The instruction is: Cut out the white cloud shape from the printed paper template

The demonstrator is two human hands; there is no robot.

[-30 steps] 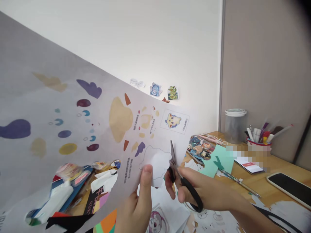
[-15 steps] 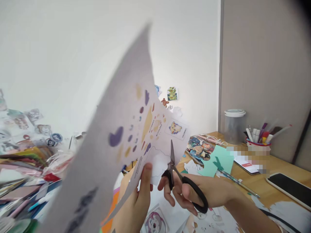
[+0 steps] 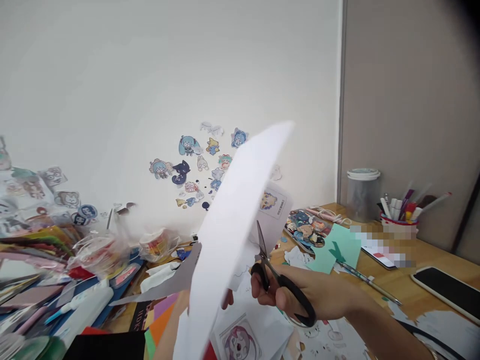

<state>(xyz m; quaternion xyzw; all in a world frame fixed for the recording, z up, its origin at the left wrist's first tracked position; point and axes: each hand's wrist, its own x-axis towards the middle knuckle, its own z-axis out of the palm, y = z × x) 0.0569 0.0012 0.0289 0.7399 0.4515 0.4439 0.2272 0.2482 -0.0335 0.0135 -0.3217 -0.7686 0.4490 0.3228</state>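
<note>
Toward the left, two plastic-wrapped bundles [image 3: 154,245] are set near the back edge of the tabletop [image 3: 407,282]; nearer its front edge, at least three coloured sheets [image 3: 162,327] are fanned out. One left hand [image 3: 182,303] is mostly hidden by one large sheet [image 3: 232,225], which is held up above the tabletop. The sheet is judged to be pinched, though the thumb is covered by its curled flap. On its right corner one boxed cartoon [image 3: 269,200] is printed. Beside that, one pair of scissors [image 3: 264,257] is gripped by one right hand [image 3: 311,287], fingers curled about the spread handles. The step in hand is judged to be the lining-up of the sheet for cutting; for a next cut, the flap needs to be kept clear and the paper steadied. Farther right, one green sheet [image 3: 347,245] and one pen [image 3: 369,283] are laid. By the back right corner one lidded tub [image 3: 363,195] is stood; along the right edge, one cup [image 3: 392,223] and one phone [image 3: 448,290] are placed.
</note>
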